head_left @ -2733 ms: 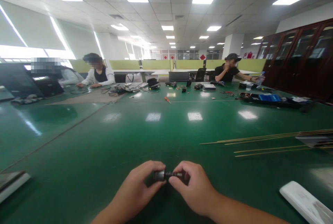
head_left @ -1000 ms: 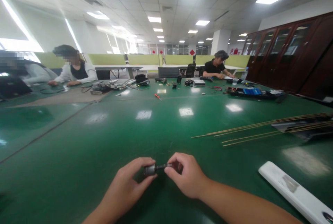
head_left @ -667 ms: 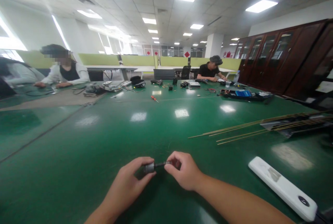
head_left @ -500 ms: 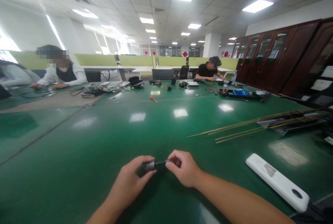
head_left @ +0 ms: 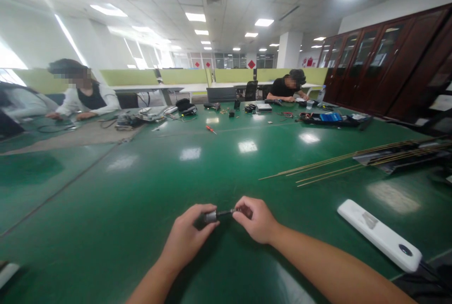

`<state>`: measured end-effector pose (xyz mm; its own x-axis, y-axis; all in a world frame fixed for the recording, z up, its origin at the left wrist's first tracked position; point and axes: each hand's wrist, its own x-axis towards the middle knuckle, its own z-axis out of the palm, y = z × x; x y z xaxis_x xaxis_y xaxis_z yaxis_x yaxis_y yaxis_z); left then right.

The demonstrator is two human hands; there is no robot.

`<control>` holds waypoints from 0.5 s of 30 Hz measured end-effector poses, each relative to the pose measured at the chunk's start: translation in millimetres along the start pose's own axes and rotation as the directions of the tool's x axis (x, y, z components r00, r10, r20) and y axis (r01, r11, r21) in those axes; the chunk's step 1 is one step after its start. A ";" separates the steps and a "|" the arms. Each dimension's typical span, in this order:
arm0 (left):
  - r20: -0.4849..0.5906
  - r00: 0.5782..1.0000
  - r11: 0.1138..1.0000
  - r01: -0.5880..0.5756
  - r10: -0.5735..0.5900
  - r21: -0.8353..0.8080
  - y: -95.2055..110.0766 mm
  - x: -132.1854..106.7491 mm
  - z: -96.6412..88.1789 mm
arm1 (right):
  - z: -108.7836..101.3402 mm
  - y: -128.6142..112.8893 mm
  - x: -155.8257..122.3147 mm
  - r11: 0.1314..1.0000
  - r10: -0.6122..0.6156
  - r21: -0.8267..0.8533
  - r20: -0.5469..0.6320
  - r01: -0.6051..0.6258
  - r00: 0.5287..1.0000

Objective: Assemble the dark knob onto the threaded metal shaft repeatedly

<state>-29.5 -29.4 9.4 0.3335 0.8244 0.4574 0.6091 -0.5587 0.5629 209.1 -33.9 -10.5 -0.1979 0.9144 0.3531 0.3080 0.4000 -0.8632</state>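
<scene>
My left hand [head_left: 189, 233] is closed around a small grey metal cylinder [head_left: 211, 217], thumb on the near side and fingers on the far side. From the cylinder's right end a thin dark shaft [head_left: 224, 212] runs toward my right hand [head_left: 257, 219]. That hand pinches the shaft's far tip between thumb and forefinger; whatever lies inside the curled fingers is hidden. The cylinder and shaft are held nearly level above the green tabletop [head_left: 141, 210], and their exact kind is too blurred to tell.
At right lies a white power-strip-like bar [head_left: 377, 236] with a dark round spot. Beyond it, several thin brass-coloured rods [head_left: 325, 165] rest across the table. A red screwdriver [head_left: 211, 129] lies farther off. Co-workers sit at the far left and at the back right [head_left: 284, 88].
The view has tilted slightly down, so the table things sit higher in the picture. Both hands appear a little farther right and up, with the same hold on the cylinder and shaft.
</scene>
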 end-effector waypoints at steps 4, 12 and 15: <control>0.010 1.000 1.000 0.021 -0.021 -0.005 -3.4 0.0 -0.7 | 1.7 3.6 1.0 1.000 0.011 0.014 -0.007 -0.011 1.000; -0.064 0.982 0.984 0.180 -0.179 -0.001 -0.3 6.8 -6.4 | 0.1 10.5 2.2 0.998 0.027 0.067 -0.098 -0.020 0.995; -0.079 0.939 0.941 0.327 -0.334 -0.089 -11.6 7.2 -23.6 | -0.3 12.3 2.9 0.997 0.032 0.073 -0.130 -0.023 0.991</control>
<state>-51.2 -19.1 22.3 0.0527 0.9538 0.2959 0.6179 -0.2639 0.7406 212.6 -26.3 -20.0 -0.0651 0.9271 0.3692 0.2439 0.3736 -0.8950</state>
